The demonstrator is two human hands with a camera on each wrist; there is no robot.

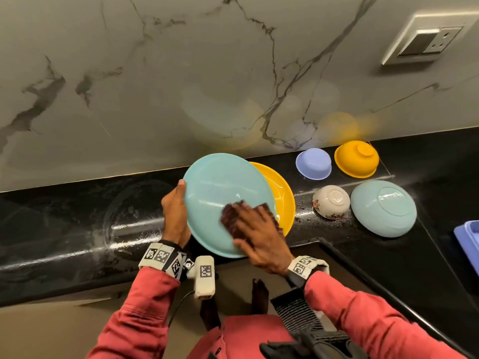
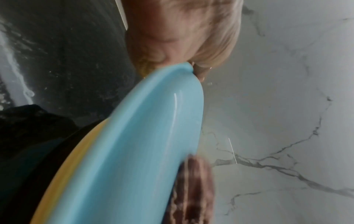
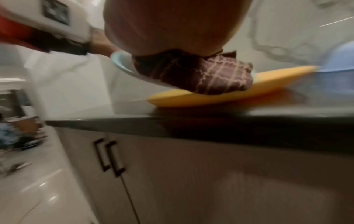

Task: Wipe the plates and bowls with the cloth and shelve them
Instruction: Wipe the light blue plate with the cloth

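Black shiny counter [image 1: 77, 244] under a gray marble wall [image 1: 155, 73]. Left hand [image 1: 174, 213] curled round the blue plate [image 1: 220, 193] rim, tilted. Right hand [image 1: 259, 237] flat, pressing the brown cloth [image 1: 231, 218] on it. Yellow plate [image 1: 283, 200] underneath. Beside: upside-down purple bowl [image 1: 314, 163], yellow bowl [image 1: 356, 158], flowered bowl [image 1: 331, 202], big blue bowl [image 1: 383, 208].
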